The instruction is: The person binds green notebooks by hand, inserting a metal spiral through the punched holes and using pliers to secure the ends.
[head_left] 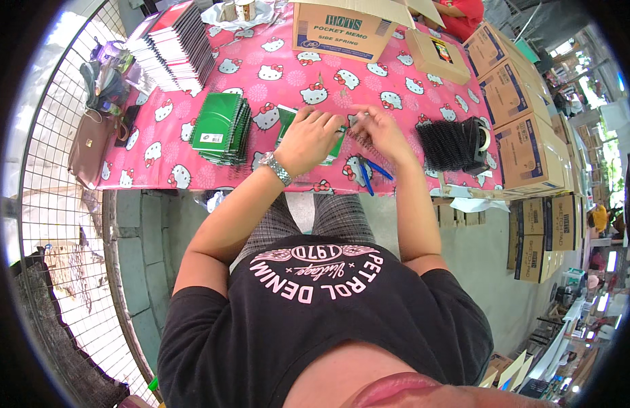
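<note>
In the middle of the table, near its front edge, a small green notebook (pixel 332 149) lies partly hidden under my left hand (pixel 309 141). That hand curls its fingers over the notebook and holds it. My right hand (pixel 384 136) is closed in a pinch beside the notebook's right edge, on a thin dark spiral coil (pixel 364 141); its exact grip is partly hidden. Just below the right hand, blue-handled pliers (pixel 375 170) rest on the cloth with their handles spread. To the left of my left hand stands a stack of green spiral notebooks (pixel 220 126).
A pink patterned cloth (pixel 260 95) covers the table. Black spiral coils (pixel 441 146) lie beside a tape dispenser (pixel 477 144) on the right. Tall notebook stacks (pixel 175 47) stand far left. Cardboard boxes (pixel 526 149) line the right edge; an open carton (pixel 342 34) sits at the back, near another person's red sleeve (pixel 458 17).
</note>
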The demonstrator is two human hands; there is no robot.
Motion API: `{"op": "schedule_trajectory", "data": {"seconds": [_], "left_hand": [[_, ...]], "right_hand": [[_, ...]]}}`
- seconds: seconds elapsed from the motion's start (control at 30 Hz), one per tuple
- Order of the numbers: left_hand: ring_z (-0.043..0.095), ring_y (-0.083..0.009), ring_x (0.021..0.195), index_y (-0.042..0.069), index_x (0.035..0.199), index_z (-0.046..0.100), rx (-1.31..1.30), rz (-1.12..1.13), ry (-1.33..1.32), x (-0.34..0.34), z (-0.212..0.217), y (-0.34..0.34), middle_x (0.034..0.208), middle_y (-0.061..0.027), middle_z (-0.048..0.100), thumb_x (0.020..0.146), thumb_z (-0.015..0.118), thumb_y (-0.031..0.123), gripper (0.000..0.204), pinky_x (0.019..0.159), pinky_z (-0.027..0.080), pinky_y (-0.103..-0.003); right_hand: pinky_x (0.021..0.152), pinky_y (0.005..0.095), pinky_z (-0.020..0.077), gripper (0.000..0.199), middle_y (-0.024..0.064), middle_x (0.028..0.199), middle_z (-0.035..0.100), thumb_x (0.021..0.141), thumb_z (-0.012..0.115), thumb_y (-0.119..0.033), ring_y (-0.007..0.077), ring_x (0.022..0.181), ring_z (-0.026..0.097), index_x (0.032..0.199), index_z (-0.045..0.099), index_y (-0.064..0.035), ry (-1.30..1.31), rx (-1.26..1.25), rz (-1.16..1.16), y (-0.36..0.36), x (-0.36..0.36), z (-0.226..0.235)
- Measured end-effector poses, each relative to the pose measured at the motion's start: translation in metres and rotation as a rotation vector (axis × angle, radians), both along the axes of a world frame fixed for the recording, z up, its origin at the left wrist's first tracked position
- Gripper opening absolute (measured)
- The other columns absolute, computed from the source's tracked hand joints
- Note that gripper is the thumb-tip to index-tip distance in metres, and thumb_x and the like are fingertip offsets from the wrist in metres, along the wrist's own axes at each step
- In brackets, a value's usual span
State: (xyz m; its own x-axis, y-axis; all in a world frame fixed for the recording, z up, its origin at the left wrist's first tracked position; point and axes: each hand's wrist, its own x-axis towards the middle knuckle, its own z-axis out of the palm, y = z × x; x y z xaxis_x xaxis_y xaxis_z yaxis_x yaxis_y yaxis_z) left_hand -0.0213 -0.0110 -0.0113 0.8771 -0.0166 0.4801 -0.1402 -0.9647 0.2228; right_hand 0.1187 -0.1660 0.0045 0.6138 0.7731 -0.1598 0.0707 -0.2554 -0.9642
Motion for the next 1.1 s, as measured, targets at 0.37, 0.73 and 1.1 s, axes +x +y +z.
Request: {"op": "schedule_trajectory", "data": {"seconds": [0.37, 0.73, 1.1], "left_hand": [[0.055, -0.0247, 0.108, 0.013, 0.106, 0.06, 0.049, 0.197, -0.15, -0.004, -0.004, 0.007, 0.102, -0.003, 0.06, 0.088, 0.064, 0.04, 0.032, 0.1, 0.03, -0.065], [0.054, -0.0241, 0.103, 0.013, 0.096, 0.065, -0.082, 0.066, 0.015, 0.004, -0.004, 0.013, 0.1, -0.0025, 0.06, 0.076, 0.074, 0.044, 0.039, 0.091, 0.038, -0.052], [0.053, -0.0251, 0.103, 0.012, 0.097, 0.063, -0.096, 0.029, 0.01, -0.001, -0.006, 0.017, 0.102, -0.004, 0.059, 0.071, 0.077, 0.04, 0.04, 0.089, 0.038, -0.048]], "right_hand": [[0.1, 0.0497, 0.0416, 0.063, 0.0212, 0.124, 0.054, 0.081, 0.064, -0.055, 0.0375, 0.117, 0.052, 0.118, 0.058, -0.0036, -0.696, -0.776, -0.168, 0.006, 0.066, -0.13], [0.108, 0.0364, 0.0324, 0.055, 0.009, 0.125, 0.058, 0.076, 0.06, -0.02, 0.0209, 0.121, 0.05, 0.128, 0.055, -0.0027, 0.193, 0.328, 0.323, -0.022, 0.025, -0.005], [0.107, 0.0348, 0.0337, 0.053, 0.0059, 0.127, 0.052, 0.083, 0.058, -0.006, 0.019, 0.124, 0.046, 0.136, 0.049, -0.0083, 0.224, 0.3, 0.314, -0.015, -0.004, -0.001]]}}
